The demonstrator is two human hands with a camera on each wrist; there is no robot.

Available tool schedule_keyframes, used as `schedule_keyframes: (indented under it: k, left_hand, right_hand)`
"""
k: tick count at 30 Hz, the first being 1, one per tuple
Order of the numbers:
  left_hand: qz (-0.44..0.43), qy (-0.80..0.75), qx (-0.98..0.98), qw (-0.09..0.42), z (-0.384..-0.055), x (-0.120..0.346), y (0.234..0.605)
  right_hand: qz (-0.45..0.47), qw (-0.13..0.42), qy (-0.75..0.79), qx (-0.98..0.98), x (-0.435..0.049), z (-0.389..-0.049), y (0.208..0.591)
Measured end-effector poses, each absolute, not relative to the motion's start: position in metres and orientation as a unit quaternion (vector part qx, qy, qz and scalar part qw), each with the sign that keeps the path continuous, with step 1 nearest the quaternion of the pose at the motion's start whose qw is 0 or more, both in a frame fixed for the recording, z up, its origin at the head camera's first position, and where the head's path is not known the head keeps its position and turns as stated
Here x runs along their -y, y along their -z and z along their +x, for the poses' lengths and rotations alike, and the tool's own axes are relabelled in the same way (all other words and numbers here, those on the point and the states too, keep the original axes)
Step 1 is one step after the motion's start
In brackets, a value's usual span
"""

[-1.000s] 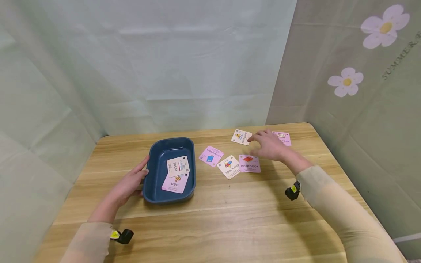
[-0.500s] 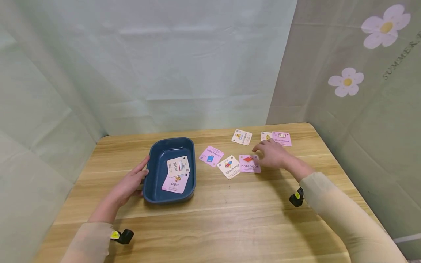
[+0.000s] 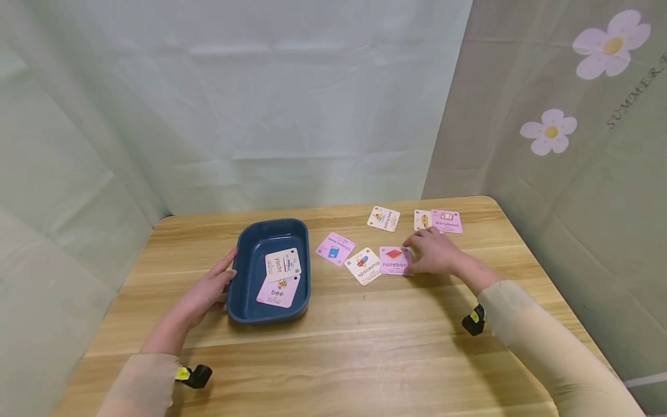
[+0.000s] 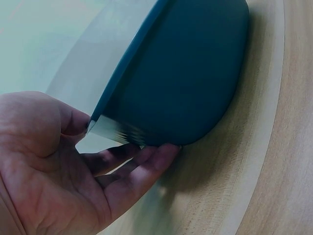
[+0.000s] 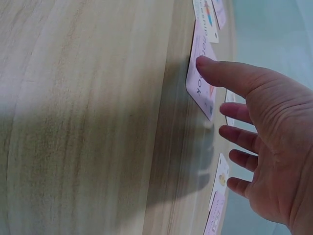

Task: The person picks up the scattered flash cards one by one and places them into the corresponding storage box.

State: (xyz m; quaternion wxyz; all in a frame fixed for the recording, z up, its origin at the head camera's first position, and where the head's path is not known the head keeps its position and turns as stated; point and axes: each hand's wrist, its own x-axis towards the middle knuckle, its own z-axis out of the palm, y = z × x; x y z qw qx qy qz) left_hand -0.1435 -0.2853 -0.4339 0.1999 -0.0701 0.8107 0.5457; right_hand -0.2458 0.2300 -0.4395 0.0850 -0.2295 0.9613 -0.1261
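My left hand [image 3: 205,289] holds the left side of a dark blue tray [image 3: 299,231]. In the left wrist view its thumb is at the tray's rim and its fingers lie against the outer wall near the base. Inside the tray lie a yacht card [image 3: 281,263] and a bee card [image 3: 276,294], overlapping. My right hand [image 3: 435,252] is low over the pink notebook card [image 3: 393,260], thumb and fingertips right at its right side. In the right wrist view the thumb [image 5: 212,71] overlaps the card and the other fingers are spread, lightly bent.
Left of the notebook card lie a spaceship card [image 3: 363,266] and a Chinese book card [image 3: 335,248]. Behind are a sailing boat card [image 3: 384,218], a storybook card [image 3: 446,222] and a partly covered white card [image 3: 421,219]. Pale curtains [image 3: 286,116] rise behind the wooden table [image 3: 359,353].
My right hand has moved from near the sailing boat card down to the right side of the notebook card, uncovering the storybook and white cards. The left hand and tray have stayed put.
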Motion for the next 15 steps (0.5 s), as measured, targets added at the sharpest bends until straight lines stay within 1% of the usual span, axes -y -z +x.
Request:
schedule_keyframes:
  k: [15]
  left_hand:
    - [-0.071, -0.54, -0.814, 0.203, -0.1422, 0.2855, 0.4335]
  right_hand:
    - [-0.233, 0.078, 0.127, -0.961, -0.2334, -0.2451, 0.4455]
